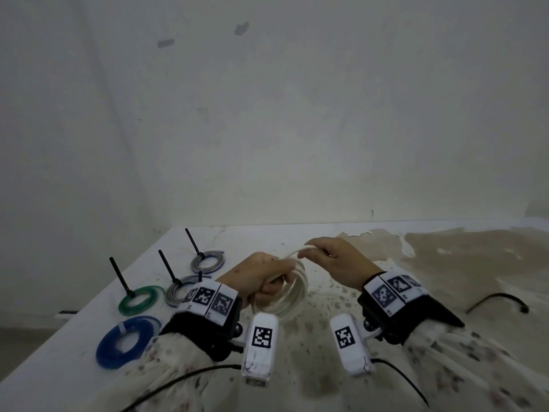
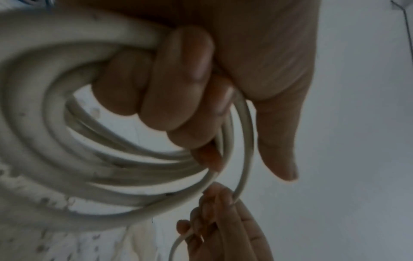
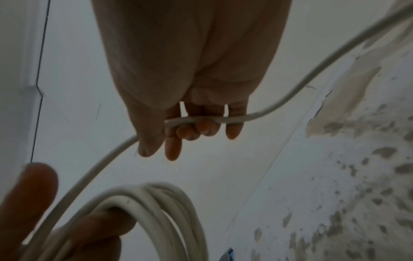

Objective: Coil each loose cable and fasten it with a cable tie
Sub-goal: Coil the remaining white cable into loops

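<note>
My left hand (image 1: pixel 269 278) grips a white cable coil (image 1: pixel 292 295) of several loops, held upright just above the table. Its fingers (image 2: pixel 176 84) curl through the middle of the coil (image 2: pixel 55 159). My right hand (image 1: pixel 332 258) holds the cable's free strand (image 1: pixel 300 251) a little above and right of the coil. In the right wrist view that strand (image 3: pixel 290 93) crosses my right fingers (image 3: pixel 208 127), which curl round it, and runs down to the coil (image 3: pixel 161 208) in my left hand (image 3: pixel 67 229).
At the left of the white table (image 1: pixel 326 346) lie finished coils: a green one (image 1: pixel 139 299), a blue one (image 1: pixel 126 340) and two grey ones (image 1: pixel 208 261) (image 1: pixel 181 289), with black cable ties (image 1: pixel 120 276) sticking up. A black cable (image 1: pixel 499 301) lies at the right. Walls close behind.
</note>
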